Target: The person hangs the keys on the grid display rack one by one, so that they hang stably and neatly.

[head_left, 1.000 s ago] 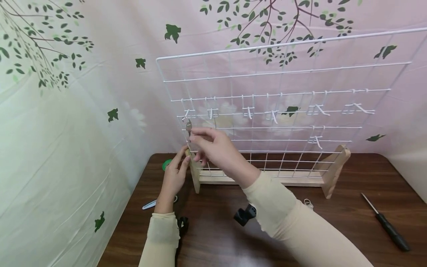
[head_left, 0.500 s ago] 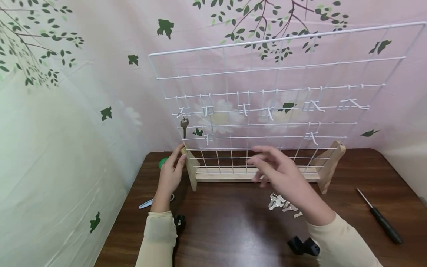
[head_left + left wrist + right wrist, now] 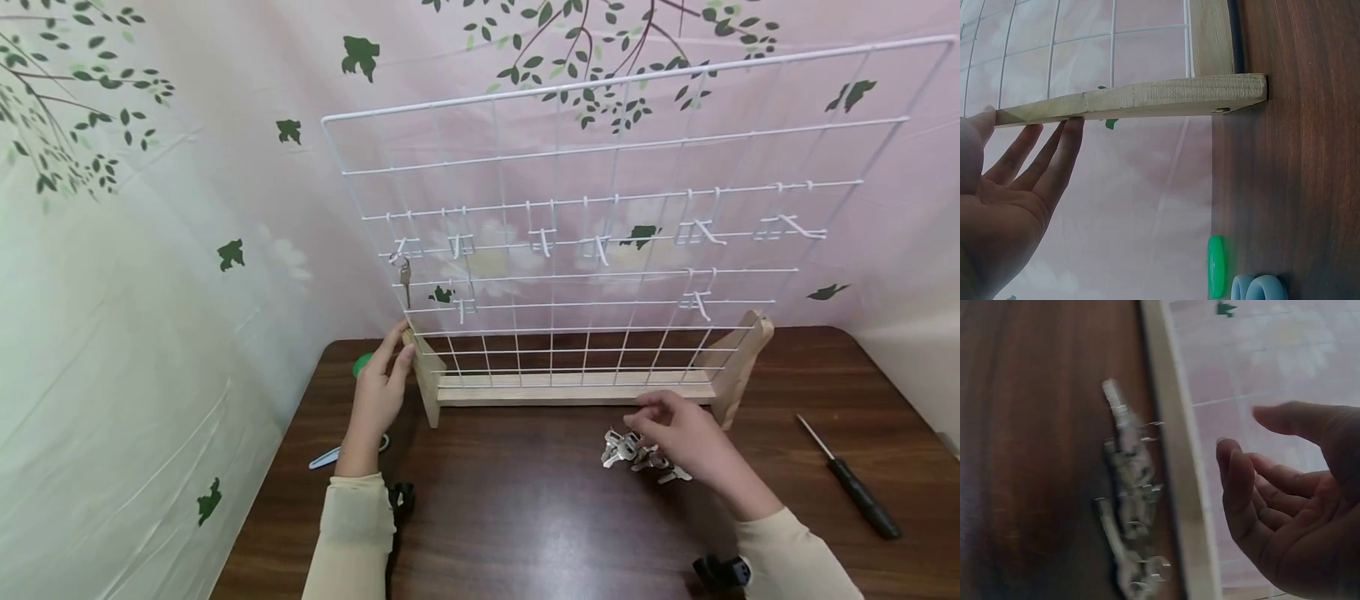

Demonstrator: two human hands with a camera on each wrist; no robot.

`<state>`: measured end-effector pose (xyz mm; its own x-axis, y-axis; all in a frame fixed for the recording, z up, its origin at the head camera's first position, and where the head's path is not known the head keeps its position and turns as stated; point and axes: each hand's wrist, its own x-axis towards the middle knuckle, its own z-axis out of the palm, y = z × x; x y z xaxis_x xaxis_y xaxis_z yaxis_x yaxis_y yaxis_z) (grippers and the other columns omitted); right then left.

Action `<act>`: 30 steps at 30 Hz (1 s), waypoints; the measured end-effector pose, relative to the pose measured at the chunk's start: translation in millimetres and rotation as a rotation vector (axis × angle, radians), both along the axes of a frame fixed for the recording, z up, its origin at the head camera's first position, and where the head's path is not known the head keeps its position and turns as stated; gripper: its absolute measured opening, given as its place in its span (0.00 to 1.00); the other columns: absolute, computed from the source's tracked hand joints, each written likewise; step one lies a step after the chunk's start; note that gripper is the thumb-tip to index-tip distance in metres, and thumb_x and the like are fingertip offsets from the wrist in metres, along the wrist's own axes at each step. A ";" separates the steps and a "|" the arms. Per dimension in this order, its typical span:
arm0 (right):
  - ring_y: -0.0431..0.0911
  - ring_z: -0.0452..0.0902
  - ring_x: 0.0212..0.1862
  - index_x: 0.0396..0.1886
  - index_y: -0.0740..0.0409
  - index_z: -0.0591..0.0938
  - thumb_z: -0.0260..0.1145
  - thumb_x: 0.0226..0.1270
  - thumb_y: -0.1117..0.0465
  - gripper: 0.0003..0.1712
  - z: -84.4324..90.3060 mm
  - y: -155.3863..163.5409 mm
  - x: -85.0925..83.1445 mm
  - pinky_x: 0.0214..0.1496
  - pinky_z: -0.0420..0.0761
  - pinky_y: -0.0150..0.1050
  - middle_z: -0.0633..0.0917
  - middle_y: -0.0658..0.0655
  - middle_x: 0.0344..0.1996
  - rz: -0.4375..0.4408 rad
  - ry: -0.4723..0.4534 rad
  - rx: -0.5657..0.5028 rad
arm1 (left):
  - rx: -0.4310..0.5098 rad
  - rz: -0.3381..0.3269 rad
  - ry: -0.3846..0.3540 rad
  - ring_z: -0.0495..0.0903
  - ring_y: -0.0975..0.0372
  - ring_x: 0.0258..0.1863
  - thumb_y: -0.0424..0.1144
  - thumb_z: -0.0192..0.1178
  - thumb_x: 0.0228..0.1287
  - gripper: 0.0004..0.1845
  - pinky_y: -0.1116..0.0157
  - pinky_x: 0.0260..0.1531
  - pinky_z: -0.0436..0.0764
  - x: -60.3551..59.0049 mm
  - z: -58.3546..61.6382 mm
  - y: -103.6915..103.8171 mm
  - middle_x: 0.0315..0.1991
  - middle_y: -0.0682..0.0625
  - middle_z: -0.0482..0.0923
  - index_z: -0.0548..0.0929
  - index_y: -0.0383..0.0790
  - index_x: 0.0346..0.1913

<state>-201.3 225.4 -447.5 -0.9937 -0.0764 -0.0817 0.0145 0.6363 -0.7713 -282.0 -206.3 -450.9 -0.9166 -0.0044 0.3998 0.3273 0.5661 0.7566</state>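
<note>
My left hand (image 3: 378,400) grips the wooden end piece (image 3: 427,379) of a white wire grid rack (image 3: 637,78). In the left wrist view, the thumb lies on one side of this wood (image 3: 1147,97) and fingertips on the other. A key (image 3: 406,273) hangs by its ring from the leftmost hook. My right hand (image 3: 686,435) hovers over a pile of silver keys (image 3: 618,448) on the table, its fingers loosely bent. The right wrist view shows a gap between thumb and forefinger, with nothing held there; the keys (image 3: 1132,469) look blurred.
Several white hooks (image 3: 543,242) hang on the rack, two of them lower down. On the right of the brown table (image 3: 517,500) lies a black-handled screwdriver (image 3: 858,492). A green round item (image 3: 362,363) and a light blue item with looped ends (image 3: 1266,289) lie at the left.
My right hand has let go of the key, now hanging on the leftmost hook, and moved right and down to the pile of keys. The left hand stays on the wooden end piece.
</note>
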 end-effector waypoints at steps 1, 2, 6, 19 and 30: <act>0.40 0.82 0.28 0.63 0.69 0.80 0.72 0.75 0.53 0.28 -5.5 0.0 -1.2 0.30 0.80 0.34 0.89 0.57 0.37 0.013 -0.009 0.044 | 0.000 0.001 0.002 0.74 0.46 0.77 0.51 0.54 0.85 0.27 0.37 0.73 0.75 -0.2 -0.2 -0.2 0.77 0.44 0.75 0.70 0.60 0.81; 0.40 0.80 0.28 0.60 0.69 0.81 0.73 0.73 0.52 0.27 -10.4 -1.1 -2.8 0.30 0.79 0.35 0.88 0.54 0.35 0.027 -0.016 0.084 | 0.001 0.000 0.005 0.75 0.46 0.77 0.50 0.54 0.85 0.26 0.37 0.73 0.76 -0.7 -0.4 -0.4 0.77 0.44 0.75 0.70 0.60 0.81; 0.42 0.78 0.26 0.50 0.62 0.85 0.75 0.69 0.48 0.23 -25.2 -7.8 -10.3 0.29 0.76 0.38 0.86 0.50 0.28 0.055 -0.060 0.237 | 0.008 0.004 0.020 0.77 0.46 0.75 0.50 0.55 0.85 0.26 0.38 0.72 0.78 -2.3 -1.2 -0.3 0.76 0.44 0.77 0.71 0.60 0.81; 0.46 0.71 0.24 0.18 0.46 0.75 0.72 0.67 0.43 0.22 -33.7 -20.0 -20.3 0.23 0.67 0.41 0.74 0.48 0.20 0.010 -0.144 0.410 | 0.007 0.006 0.018 0.76 0.46 0.76 0.50 0.54 0.85 0.26 0.38 0.73 0.76 -4.3 -2.1 -1.2 0.76 0.44 0.76 0.71 0.57 0.81; 0.41 0.66 0.20 0.11 0.49 0.80 0.73 0.67 0.48 0.25 -36.6 -18.3 -29.1 0.25 0.66 0.36 0.69 0.42 0.11 0.110 -0.205 0.333 | 0.000 -0.013 0.002 0.79 0.45 0.72 0.47 0.54 0.86 0.27 0.38 0.70 0.79 -0.5 -0.4 -0.9 0.77 0.42 0.75 0.69 0.57 0.82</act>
